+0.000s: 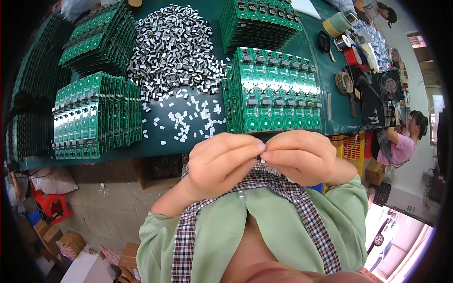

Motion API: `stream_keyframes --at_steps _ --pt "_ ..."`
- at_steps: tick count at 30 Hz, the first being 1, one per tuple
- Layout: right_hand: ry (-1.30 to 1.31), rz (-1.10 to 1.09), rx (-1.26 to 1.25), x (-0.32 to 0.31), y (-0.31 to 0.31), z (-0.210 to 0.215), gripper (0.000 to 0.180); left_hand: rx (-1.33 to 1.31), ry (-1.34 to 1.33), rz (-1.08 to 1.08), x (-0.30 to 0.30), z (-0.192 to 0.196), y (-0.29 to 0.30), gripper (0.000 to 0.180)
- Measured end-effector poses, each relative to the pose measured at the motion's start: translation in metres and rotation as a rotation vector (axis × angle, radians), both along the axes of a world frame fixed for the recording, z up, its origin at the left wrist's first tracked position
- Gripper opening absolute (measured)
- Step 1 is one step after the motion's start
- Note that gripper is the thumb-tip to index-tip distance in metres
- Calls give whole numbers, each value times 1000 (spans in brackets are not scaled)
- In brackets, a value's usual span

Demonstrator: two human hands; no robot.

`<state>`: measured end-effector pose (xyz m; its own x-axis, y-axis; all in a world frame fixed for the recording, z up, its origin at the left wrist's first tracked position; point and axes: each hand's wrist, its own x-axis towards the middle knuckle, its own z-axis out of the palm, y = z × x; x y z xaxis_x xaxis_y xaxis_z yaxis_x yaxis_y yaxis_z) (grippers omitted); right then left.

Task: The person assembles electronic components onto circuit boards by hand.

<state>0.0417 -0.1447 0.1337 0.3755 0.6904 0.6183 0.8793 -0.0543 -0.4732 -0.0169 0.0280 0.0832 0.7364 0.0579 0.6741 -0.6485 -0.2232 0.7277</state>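
Note:
My left hand point(222, 162) and my right hand point(302, 154) meet fingertip to fingertip just off the table's near edge. Both are closed in a pinch on a small black-and-white piece point(261, 161), mostly covered by the fingers. Beyond them lies a big heap of small white-topped, dark-sided pieces point(172, 47). Thin white bits point(181, 122) are scattered in front of the heap. Close behind my right hand is a stack of green circuit board panels point(278, 92), with rows of round outlines and small grey components.
More circuit board panels stand at the left, one upright row point(94, 115) and one pile point(96, 37), with another pile point(259, 21) at the back. A solder spool point(343, 42) and tools lie at right. A person in pink point(403, 146) sits beyond a yellow crate point(351, 151).

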Motion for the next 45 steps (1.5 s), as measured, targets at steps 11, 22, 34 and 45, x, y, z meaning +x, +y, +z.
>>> stream_keyframes --at_steps 11,22,34,45 --pt "-157 -117 -154 59 25 23 19 133 -47 367 32 -5 16 17" --pt "-292 -267 -399 87 29 2 19 784 360 355 86 -87 20 16" --pt "-427 -242 -463 85 28 -5 27 135 518 259 71 -70 33 14" --pt "206 -12 -267 59 31 13 31 -723 591 -286 38 4 26 35"
